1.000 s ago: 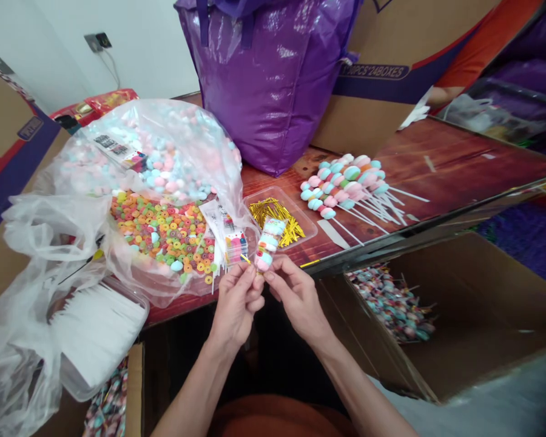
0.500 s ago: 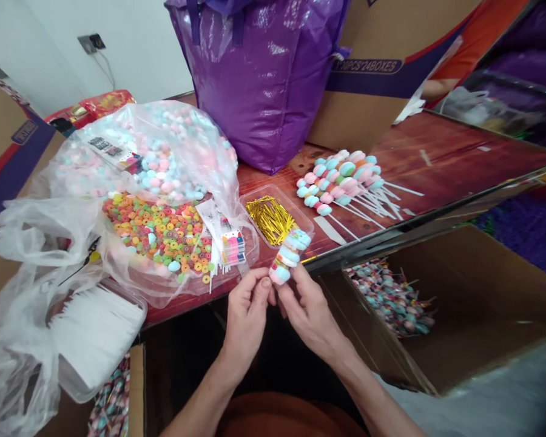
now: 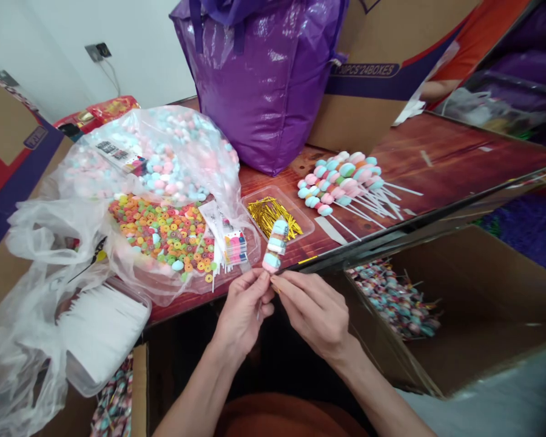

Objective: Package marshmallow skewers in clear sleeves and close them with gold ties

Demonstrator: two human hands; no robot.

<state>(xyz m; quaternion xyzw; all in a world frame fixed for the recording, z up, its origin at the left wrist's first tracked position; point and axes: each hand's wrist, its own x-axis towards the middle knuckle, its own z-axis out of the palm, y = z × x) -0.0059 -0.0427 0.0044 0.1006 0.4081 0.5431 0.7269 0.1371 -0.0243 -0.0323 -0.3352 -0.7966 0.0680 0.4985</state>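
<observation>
My left hand [image 3: 241, 309] pinches the stick of a marshmallow skewer [image 3: 274, 246], just below its candy. The skewer stands nearly upright, with pastel blue, pink and white pieces inside a clear wrapper. My right hand [image 3: 317, 308] is closed close beside it, its thumb and finger at the wrapper's lower end on a thin gold twist tie [image 3: 276, 285]. Behind the skewer, gold twist ties [image 3: 269, 213] fill a shallow clear tray [image 3: 307, 223]. Finished-looking unwrapped skewers [image 3: 341, 179] lie stacked to the right of the tray, white sticks toward the table edge.
On the left, a clear bag [image 3: 141, 136] holds marshmallows and ring candies [image 3: 164, 233]. Below it is a tub of white sticks [image 3: 102, 334]. A purple bag [image 3: 259, 91] stands behind. An open carton [image 3: 482, 309] with wrapped skewers [image 3: 394, 300] sits lower right. Another person's arm [image 3: 439, 90] shows far right.
The skewer has shifted left and turned more upright. My right hand has moved from beside the candy to the wrapper's lower end, its fingers now pinched together. The view has shifted slightly.
</observation>
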